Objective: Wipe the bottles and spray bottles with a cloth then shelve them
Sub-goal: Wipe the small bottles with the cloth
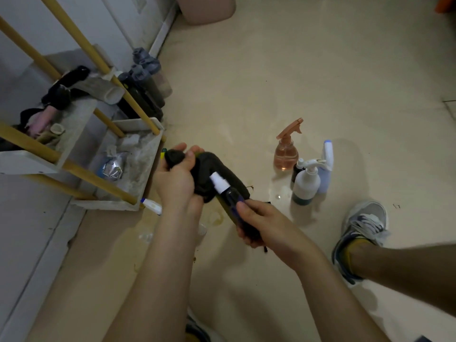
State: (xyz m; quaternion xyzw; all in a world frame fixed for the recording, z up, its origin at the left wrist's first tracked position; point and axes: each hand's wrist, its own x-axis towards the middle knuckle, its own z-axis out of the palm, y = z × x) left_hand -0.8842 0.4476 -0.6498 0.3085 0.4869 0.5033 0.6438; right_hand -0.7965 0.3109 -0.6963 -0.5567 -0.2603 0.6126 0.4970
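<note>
Dim room, beige floor. At centre, a small dark bottle (232, 196) is clamped in the right hand (261, 223)'s grip. The left hand (172, 181) clutches a dark cloth (207, 166) against its white nozzle. Rotating the bottle inside the cloth should clean every side. Shelf (81, 169) at left.

The cloth (209, 174) is black, the small bottle (232, 199) dark blue with a white cap (218, 181), the trigger bottle (286, 154) peach, the shelf poles (98, 183) yellow, the floor (296, 70) cream.
</note>
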